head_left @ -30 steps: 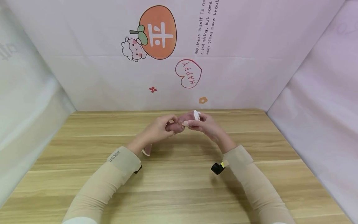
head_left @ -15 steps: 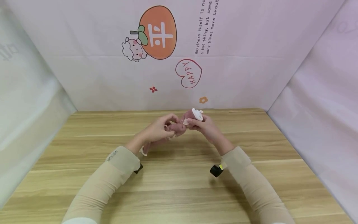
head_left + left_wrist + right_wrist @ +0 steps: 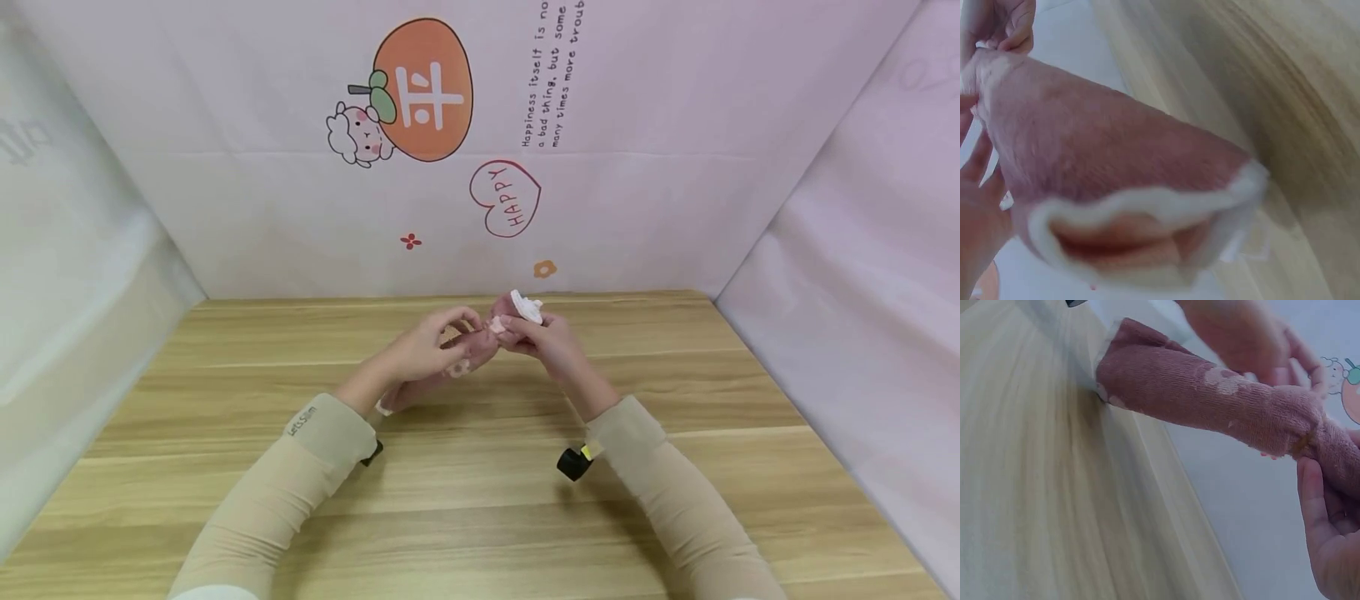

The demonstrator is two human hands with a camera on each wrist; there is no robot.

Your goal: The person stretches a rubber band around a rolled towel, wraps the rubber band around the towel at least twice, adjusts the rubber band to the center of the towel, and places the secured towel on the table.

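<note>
A dusty pink towel (image 3: 435, 383) with white edging and pale patches is rolled into a tube and gathered tight at its middle. At the gathering a yellowish-brown strip (image 3: 1302, 444) shows in the right wrist view. My right hand (image 3: 551, 337) grips the towel beside this narrow part, near the white-edged far end. My left hand (image 3: 420, 342) has its fingers curved round the other half, close to the gathering; its hold is partly hidden. In the left wrist view the towel's loose end (image 3: 1147, 212) flares open toward the camera.
The wooden table (image 3: 465, 517) spreads beneath both arms. A white printed cloth (image 3: 285, 208) hangs behind it, with more white cloth along both sides. Black wrist cameras (image 3: 574, 464) hang below the sleeves.
The right hand and forearm have shifted slightly inward. More of the towel's left half shows beneath the left hand, and its white-edged far end has turned. Both hands stay at the gathering.
</note>
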